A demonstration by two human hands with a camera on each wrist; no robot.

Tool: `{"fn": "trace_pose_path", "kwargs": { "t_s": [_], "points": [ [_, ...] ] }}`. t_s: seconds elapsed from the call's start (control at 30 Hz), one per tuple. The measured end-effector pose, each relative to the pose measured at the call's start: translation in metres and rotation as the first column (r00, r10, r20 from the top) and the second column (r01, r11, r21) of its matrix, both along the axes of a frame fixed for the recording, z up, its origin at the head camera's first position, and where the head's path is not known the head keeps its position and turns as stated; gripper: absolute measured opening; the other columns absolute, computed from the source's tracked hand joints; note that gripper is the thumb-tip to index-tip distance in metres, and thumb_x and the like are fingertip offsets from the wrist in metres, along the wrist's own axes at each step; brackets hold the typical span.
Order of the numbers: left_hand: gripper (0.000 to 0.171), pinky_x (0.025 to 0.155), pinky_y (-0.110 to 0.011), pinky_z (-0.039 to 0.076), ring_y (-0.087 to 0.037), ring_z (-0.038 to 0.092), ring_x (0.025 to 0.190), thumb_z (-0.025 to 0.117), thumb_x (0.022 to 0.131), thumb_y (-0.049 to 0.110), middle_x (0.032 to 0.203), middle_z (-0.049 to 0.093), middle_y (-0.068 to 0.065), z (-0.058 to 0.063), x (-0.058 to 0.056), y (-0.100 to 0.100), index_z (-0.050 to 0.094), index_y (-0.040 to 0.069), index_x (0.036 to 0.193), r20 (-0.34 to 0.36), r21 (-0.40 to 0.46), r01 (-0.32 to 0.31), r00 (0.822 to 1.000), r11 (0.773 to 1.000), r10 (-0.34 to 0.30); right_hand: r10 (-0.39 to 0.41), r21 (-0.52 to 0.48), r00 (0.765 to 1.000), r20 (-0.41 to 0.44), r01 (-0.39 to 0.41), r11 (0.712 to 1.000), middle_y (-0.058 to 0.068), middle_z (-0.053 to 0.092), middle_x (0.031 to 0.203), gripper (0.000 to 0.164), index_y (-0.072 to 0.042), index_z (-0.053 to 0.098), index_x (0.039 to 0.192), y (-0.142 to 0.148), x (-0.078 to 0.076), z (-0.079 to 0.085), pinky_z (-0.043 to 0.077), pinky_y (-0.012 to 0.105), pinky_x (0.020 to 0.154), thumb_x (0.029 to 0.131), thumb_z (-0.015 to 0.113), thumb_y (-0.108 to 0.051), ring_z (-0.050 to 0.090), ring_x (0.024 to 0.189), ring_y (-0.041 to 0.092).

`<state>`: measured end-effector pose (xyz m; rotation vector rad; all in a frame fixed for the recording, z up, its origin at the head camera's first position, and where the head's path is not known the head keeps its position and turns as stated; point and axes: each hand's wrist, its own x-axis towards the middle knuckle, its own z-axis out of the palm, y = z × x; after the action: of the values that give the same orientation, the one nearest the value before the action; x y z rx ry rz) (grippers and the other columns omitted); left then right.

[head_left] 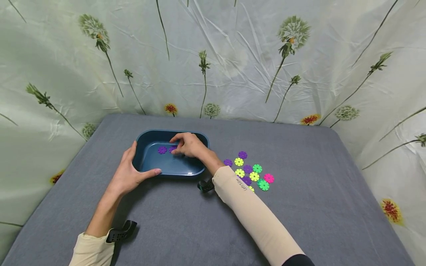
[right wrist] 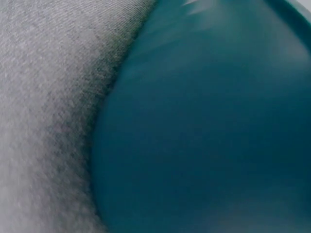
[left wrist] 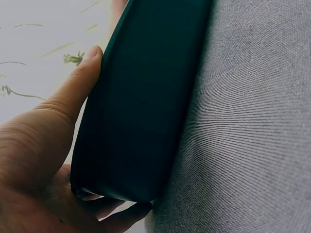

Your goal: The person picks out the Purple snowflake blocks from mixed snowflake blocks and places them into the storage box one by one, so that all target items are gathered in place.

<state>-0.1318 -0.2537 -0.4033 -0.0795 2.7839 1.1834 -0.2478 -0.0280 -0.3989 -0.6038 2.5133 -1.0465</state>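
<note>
A dark blue rectangular basin (head_left: 146,171) with rounded corners sits on the grey cloth. My left hand (head_left: 128,173) grips its left end, thumb along the near rim and fingers round the outer side. In the left wrist view that hand (left wrist: 43,160) wraps the basin's wall (left wrist: 136,107). Reaching over the basin's right side, my right hand (head_left: 191,145) pinches a purple notched disc (head_left: 172,149) low inside, partly hidden by the fingertips. Another purple disc (head_left: 162,150) lies on the basin floor just left of it. In the right wrist view only the basin's outside (right wrist: 204,126) and cloth show.
Right of the basin, several notched discs lie loosely grouped: purple (head_left: 242,155), yellow (head_left: 239,162), green (head_left: 263,185) and pink (head_left: 269,178). My right forearm (head_left: 256,218) covers part of the group. A flower-printed curtain (head_left: 239,66) hangs behind the grey table (head_left: 316,207).
</note>
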Motion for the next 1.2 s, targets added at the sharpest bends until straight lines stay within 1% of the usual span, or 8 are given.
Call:
{"fn": "trace_pose_path", "kwargs": {
  "t_s": [0.2, 0.3, 0.43, 0.57, 0.8, 0.97, 1.2],
  "points": [
    [0.137, 0.118, -0.076, 0.022, -0.057, 0.014, 0.156, 0.087, 0.080, 0.054, 0.173, -0.001, -0.029, -0.001, 0.000, 0.000, -0.012, 0.015, 0.167, 0.004, 0.003, -0.007, 1.000, 1.000, 0.007, 0.041, -0.039, 0.999, -0.004, -0.042, 0.998, 0.003, 0.072, 0.090, 0.038, -0.011, 0.072, 0.130, 0.006, 0.002, 0.006, 0.047, 0.020, 0.061, 0.094, 0.079, -0.022, 0.069, 0.073, 0.020],
    [0.137, 0.118, -0.076, 0.022, -0.057, 0.014, 0.156, 0.087, 0.080, 0.054, 0.173, -0.001, -0.028, -0.002, 0.000, 0.000, -0.012, 0.016, 0.167, 0.007, 0.005, -0.009, 1.000, 1.000, 0.009, 0.053, -0.058, 0.999, -0.011, -0.054, 0.997, 0.004, 0.072, 0.091, 0.036, -0.010, 0.072, 0.128, 0.008, 0.003, 0.007, 0.046, 0.020, 0.062, 0.095, 0.079, -0.021, 0.067, 0.072, 0.018],
    [0.137, 0.118, -0.077, 0.022, -0.057, 0.014, 0.156, 0.087, 0.080, 0.053, 0.173, -0.001, -0.029, -0.002, 0.000, -0.001, -0.012, 0.016, 0.167, 0.009, 0.010, -0.009, 1.000, 1.000, 0.009, 0.059, -0.080, 0.998, -0.032, -0.061, 0.995, 0.003, 0.071, 0.092, 0.034, -0.009, 0.073, 0.126, 0.011, 0.005, 0.008, 0.047, 0.020, 0.064, 0.095, 0.078, -0.021, 0.063, 0.072, 0.012],
    [0.137, 0.119, -0.076, 0.021, -0.057, 0.012, 0.157, 0.087, 0.080, 0.053, 0.173, -0.002, -0.029, -0.003, 0.000, -0.001, -0.012, 0.016, 0.167, 0.007, 0.014, -0.007, 1.000, 1.000, 0.007, 0.049, -0.112, 0.997, -0.060, -0.056, 0.992, 0.005, 0.070, 0.095, 0.031, -0.008, 0.073, 0.124, 0.015, 0.009, 0.010, 0.048, 0.019, 0.065, 0.096, 0.077, -0.019, 0.062, 0.077, 0.012],
    [0.138, 0.119, -0.075, 0.021, -0.056, 0.013, 0.157, 0.089, 0.079, 0.052, 0.173, -0.001, -0.029, -0.003, 0.000, -0.001, -0.011, 0.015, 0.167, -0.001, 0.018, -0.006, 1.000, 1.000, 0.006, 0.004, -0.177, 0.992, -0.123, -0.026, 0.984, 0.010, 0.071, 0.101, 0.028, -0.004, 0.073, 0.123, 0.028, 0.014, 0.017, 0.046, 0.018, 0.069, 0.097, 0.074, -0.015, 0.063, 0.083, 0.016],
    [0.138, 0.119, -0.075, 0.022, -0.056, 0.014, 0.156, 0.088, 0.079, 0.053, 0.173, -0.001, -0.029, -0.003, -0.001, -0.002, -0.011, 0.015, 0.167, -0.002, 0.008, -0.003, 1.000, 1.000, 0.003, -0.050, -0.223, 0.986, -0.161, 0.013, 0.975, 0.009, 0.072, 0.100, 0.024, -0.007, 0.074, 0.120, 0.038, 0.016, 0.021, 0.046, 0.018, 0.069, 0.098, 0.074, -0.016, 0.064, 0.086, 0.017],
    [0.139, 0.119, -0.075, 0.022, -0.056, 0.013, 0.157, 0.089, 0.078, 0.052, 0.173, -0.001, -0.029, -0.003, -0.001, -0.003, -0.011, 0.015, 0.167, -0.006, 0.011, 0.002, 1.000, 1.000, -0.002, -0.128, -0.324, 0.974, -0.189, 0.062, 0.944, 0.011, 0.073, 0.098, 0.021, -0.006, 0.075, 0.116, 0.048, 0.019, 0.022, 0.046, 0.019, 0.070, 0.096, 0.075, -0.012, 0.065, 0.085, 0.018]
  ]
}}
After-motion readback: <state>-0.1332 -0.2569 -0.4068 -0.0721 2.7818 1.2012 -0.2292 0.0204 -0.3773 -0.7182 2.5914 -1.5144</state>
